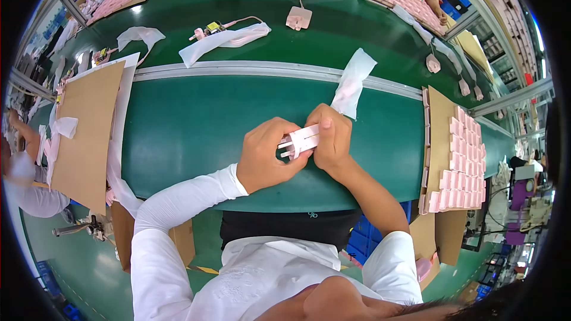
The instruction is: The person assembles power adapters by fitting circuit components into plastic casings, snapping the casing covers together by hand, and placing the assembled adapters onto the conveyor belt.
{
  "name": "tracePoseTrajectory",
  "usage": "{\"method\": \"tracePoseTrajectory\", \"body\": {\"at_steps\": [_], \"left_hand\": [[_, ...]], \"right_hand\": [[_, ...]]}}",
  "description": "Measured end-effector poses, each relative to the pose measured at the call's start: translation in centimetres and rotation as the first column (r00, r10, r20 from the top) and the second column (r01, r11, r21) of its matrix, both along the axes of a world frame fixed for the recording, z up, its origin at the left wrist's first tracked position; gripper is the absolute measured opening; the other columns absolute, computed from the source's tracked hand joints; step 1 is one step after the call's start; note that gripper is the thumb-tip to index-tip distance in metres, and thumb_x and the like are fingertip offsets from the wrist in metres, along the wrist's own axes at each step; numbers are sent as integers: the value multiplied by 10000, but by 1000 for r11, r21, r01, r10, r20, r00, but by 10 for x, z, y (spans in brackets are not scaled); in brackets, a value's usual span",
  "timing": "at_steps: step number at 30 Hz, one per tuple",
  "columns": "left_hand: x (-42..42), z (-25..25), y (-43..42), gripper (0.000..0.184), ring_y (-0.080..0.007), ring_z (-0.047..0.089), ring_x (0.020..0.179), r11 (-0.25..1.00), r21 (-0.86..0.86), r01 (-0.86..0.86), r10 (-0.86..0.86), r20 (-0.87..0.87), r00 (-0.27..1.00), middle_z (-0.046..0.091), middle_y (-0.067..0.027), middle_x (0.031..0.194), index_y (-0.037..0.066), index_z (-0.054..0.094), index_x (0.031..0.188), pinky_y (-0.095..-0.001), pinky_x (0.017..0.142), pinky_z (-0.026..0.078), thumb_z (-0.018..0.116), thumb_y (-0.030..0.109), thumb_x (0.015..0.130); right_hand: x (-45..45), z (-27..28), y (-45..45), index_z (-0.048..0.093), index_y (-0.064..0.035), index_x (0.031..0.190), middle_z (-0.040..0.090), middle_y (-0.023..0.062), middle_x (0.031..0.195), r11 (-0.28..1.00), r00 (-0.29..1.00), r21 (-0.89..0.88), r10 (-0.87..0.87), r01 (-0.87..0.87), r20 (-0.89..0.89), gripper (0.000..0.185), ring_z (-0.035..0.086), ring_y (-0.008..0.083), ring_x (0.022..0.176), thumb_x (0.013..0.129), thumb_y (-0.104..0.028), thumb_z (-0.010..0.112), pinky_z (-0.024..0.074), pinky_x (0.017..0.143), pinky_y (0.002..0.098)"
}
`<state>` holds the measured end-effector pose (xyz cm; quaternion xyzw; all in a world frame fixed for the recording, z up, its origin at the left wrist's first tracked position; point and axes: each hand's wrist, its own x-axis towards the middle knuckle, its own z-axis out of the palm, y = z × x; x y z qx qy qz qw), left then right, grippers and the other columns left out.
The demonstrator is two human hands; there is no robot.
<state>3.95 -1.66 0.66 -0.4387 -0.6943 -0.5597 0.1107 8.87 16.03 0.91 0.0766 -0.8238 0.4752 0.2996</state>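
The two hands are close together in front of the body, over the middle part of the green worktop point(196, 119), and both are closed on one pale pink plug point(305, 140). The left hand point(266, 153) is curved around the end with the metal prongs point(286, 150), with its thumb and fingers at the two sides; the prongs point to the palm. The right hand point(332, 141) grips the other end, and its thumb lies on the upper face. The white pouch point(355, 84) is just beyond the right hand and lies across the metal rail point(238, 69) at the far edge of the worktop. At the right edge there is a cardboard sheet point(436, 142) with many pink pieces point(467, 160) set in rows. At the left edge another cardboard panel point(86, 134) is standing, tilted. Behind the rail, on a second green surface point(238, 9), one pink adapter point(298, 18) lies near the middle, and to its left a wrapped cable point(223, 43) with a small yellow part. Parts of other persons are visible at the far left and at the upper right.
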Motion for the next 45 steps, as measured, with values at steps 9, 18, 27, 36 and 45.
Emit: {"method": "tracePoseTrajectory", "body": {"at_steps": [9,18,27,36,45], "left_hand": [[-4,-1,-1,343,-209,674,715,998,-67,8,3,161,987,680,-107,867,19,625,991,-322,644,536,854,104,750],[-17,-3,-4,347,-190,717,875,983,-112,145,-97,353,931,721,-118,989,-15,653,1118,-314,795,574,811,107,834],[-41,2,-12,521,-153,659,1094,804,483,347,-556,818,150,652,-86,1236,2,510,1373,-326,906,572,762,146,940],[-22,-11,-12,463,-118,622,1031,861,217,459,-453,738,500,622,-73,1167,11,505,1326,-291,841,565,748,191,975],[-26,-19,-20,456,-104,614,967,859,185,478,-459,691,558,622,-60,1122,33,529,1279,-258,788,538,658,394,1033]], "right_hand": [[-5,4,-4,619,0,715,605,169,648,994,980,-50,-86,97,178,530,602,328,555,1088,-286,374,460,554,426],[-6,0,4,658,-11,848,655,144,799,995,997,-68,-76,75,0,429,616,307,695,1078,-283,419,470,647,407],[1,6,11,644,-24,962,621,131,838,994,994,-31,-109,109,-7,218,591,299,801,1029,-193,525,440,725,395],[1,2,4,677,14,903,595,72,865,931,978,-332,191,-155,81,230,553,169,765,1027,-164,600,448,688,326],[4,9,1,666,5,920,598,66,901,939,962,-250,262,-237,71,196,562,153,799,999,-173,685,455,728,311]]}}
